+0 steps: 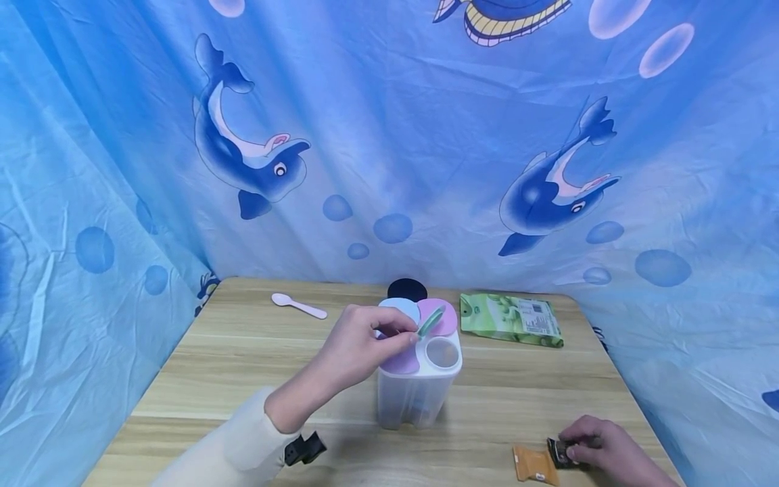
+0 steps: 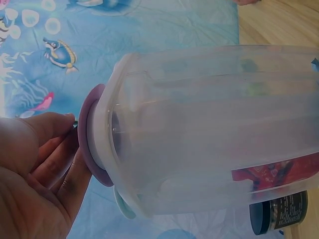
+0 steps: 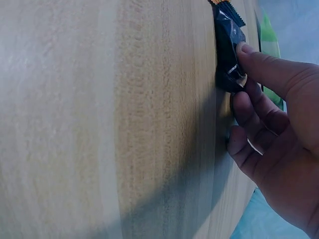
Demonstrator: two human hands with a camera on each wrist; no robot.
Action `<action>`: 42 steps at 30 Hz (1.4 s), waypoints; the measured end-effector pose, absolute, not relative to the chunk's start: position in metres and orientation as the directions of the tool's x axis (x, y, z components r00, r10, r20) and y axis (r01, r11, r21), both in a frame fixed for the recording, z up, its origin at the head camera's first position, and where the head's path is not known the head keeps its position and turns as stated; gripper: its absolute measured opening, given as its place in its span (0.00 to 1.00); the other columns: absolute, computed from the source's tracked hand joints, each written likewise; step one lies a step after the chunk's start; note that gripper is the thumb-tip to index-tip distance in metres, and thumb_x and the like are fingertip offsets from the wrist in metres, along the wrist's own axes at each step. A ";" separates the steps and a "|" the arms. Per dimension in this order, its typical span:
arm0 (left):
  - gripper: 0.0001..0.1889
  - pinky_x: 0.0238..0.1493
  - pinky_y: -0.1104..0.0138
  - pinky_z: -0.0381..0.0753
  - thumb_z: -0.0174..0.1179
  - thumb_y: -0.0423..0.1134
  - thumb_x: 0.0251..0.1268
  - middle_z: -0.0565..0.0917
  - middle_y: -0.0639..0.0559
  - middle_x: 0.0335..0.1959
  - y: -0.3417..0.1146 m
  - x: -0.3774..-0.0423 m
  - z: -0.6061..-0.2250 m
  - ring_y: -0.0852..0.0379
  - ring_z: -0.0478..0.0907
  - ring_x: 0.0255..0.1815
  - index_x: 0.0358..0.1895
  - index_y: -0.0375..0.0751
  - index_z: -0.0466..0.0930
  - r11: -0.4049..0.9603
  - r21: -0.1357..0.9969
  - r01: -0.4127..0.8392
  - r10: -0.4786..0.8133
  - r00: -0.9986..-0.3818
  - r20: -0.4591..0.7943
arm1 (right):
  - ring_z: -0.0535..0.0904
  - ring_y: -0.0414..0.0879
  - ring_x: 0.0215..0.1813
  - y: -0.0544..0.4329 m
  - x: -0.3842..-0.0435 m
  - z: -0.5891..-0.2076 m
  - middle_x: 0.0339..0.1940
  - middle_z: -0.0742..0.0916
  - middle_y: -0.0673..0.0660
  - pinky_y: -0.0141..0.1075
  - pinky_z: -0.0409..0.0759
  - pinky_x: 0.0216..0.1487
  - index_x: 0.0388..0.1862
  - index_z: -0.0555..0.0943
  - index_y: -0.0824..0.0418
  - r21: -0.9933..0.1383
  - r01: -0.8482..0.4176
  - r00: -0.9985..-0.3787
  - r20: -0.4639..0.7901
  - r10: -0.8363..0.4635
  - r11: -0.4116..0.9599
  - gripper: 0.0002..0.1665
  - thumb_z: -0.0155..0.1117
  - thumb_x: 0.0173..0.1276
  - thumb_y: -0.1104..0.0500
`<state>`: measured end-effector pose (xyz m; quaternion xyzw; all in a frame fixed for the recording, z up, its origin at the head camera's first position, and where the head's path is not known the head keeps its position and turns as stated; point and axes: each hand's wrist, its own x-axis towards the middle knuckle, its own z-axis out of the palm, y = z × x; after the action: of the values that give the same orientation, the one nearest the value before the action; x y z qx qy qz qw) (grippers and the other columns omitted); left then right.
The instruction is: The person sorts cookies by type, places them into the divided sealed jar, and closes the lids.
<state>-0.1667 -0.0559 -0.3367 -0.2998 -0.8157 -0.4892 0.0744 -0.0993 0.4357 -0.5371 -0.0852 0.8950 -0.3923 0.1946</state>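
My left hand [image 1: 365, 338] pinches a light green lid [image 1: 432, 320], tilted on edge above a clear four-part storage container [image 1: 404, 399]. The front right compartment opening [image 1: 442, 353] is uncovered; blue [image 1: 402, 307], pink [image 1: 448, 321] and purple [image 1: 400, 364] lids sit over the others. From the left wrist, a red packet [image 2: 279, 172] shows through the container wall, and the hand hides most of the green lid. At the table's front right, my right hand [image 1: 608, 450] pinches the end of a small black wrapped packet [image 3: 228, 50] close over the wood.
An orange packet [image 1: 535, 465] lies beside the black one. A green pouch [image 1: 512, 320] lies behind the container to the right, a pale pink spoon [image 1: 299, 306] to the left. A black-lidded jar [image 2: 279, 213] stands behind the container. A blue dolphin-print curtain [image 1: 389, 149] borders the table [image 1: 243, 379].
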 end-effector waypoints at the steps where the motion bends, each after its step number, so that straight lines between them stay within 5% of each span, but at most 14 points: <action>1: 0.05 0.36 0.67 0.86 0.72 0.34 0.61 0.88 0.64 0.30 -0.056 -0.167 -0.337 0.68 0.84 0.33 0.37 0.49 0.92 0.342 0.753 0.562 0.416 -0.809 0.415 | 0.79 0.30 0.40 0.436 -0.099 -0.537 0.44 0.87 0.53 0.30 0.80 0.38 0.49 0.87 0.59 -0.729 -0.008 -0.910 -0.279 -0.308 0.684 0.15 0.71 0.69 0.51; 11: 0.05 0.36 0.68 0.86 0.71 0.35 0.61 0.88 0.64 0.30 -0.056 -0.163 -0.337 0.68 0.83 0.33 0.37 0.51 0.91 0.335 0.759 0.559 0.420 -0.810 0.410 | 0.82 0.34 0.38 0.433 -0.101 -0.529 0.40 0.90 0.50 0.32 0.79 0.36 0.43 0.88 0.54 -0.683 0.070 -0.931 -0.307 -0.199 0.727 0.16 0.74 0.64 0.45; 24: 0.05 0.35 0.66 0.86 0.71 0.35 0.62 0.88 0.63 0.29 -0.057 -0.166 -0.337 0.68 0.83 0.33 0.37 0.50 0.91 0.326 0.761 0.561 0.422 -0.806 0.415 | 0.83 0.36 0.32 0.401 -0.130 -0.456 0.36 0.89 0.41 0.33 0.81 0.29 0.46 0.87 0.50 -0.637 -0.294 -0.949 0.103 -0.300 0.712 0.07 0.71 0.69 0.58; 32: 0.05 0.35 0.68 0.85 0.71 0.35 0.61 0.88 0.64 0.30 -0.056 -0.165 -0.336 0.68 0.83 0.33 0.37 0.50 0.91 0.334 0.759 0.560 0.421 -0.809 0.411 | 0.80 0.32 0.32 0.348 -0.152 -0.391 0.39 0.88 0.39 0.28 0.79 0.30 0.45 0.86 0.43 -0.460 -0.623 -0.777 0.456 -0.434 0.632 0.22 0.75 0.61 0.69; 42: 0.04 0.35 0.69 0.85 0.71 0.35 0.62 0.88 0.64 0.30 -0.056 -0.165 -0.336 0.67 0.83 0.33 0.37 0.49 0.91 0.333 0.761 0.556 0.420 -0.810 0.409 | 0.82 0.34 0.39 0.274 -0.165 -0.348 0.42 0.89 0.42 0.27 0.80 0.37 0.47 0.87 0.45 -0.467 -0.753 -0.658 0.561 -0.503 0.464 0.22 0.76 0.61 0.70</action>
<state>-0.1646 -0.0562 -0.3356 -0.3000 -0.8133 -0.4937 0.0694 -0.1651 0.2742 -0.3481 -0.3749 0.8374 -0.3572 -0.1748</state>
